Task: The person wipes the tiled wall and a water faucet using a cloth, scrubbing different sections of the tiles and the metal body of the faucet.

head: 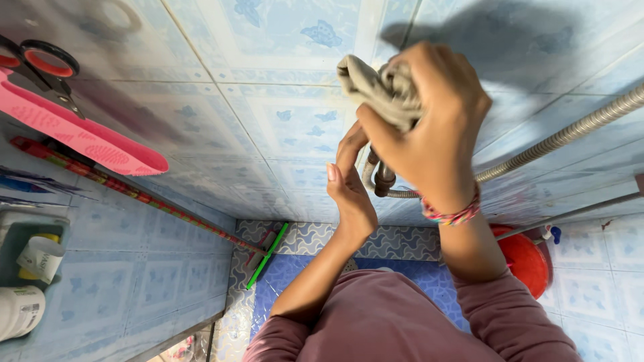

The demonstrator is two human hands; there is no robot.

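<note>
My right hand (436,127) is closed around a crumpled beige cloth (376,87) and presses it against the blue tiled wall, over a metal pipe fitting (384,179). Just below it, my left hand (350,181) reaches up with fingers extended and touches the same fitting. A ribbed metal hose (570,133) runs from the fitting up to the right. A braided bracelet sits on my right wrist, and both arms wear mauve sleeves.
A pink flat tool (80,131) and red-handled scissors (40,64) hang on the wall at left. A shelf with white bottles (23,305) is at the lower left. A green-handled brush (265,258) leans in the corner, and a red basin (526,258) stands on the floor.
</note>
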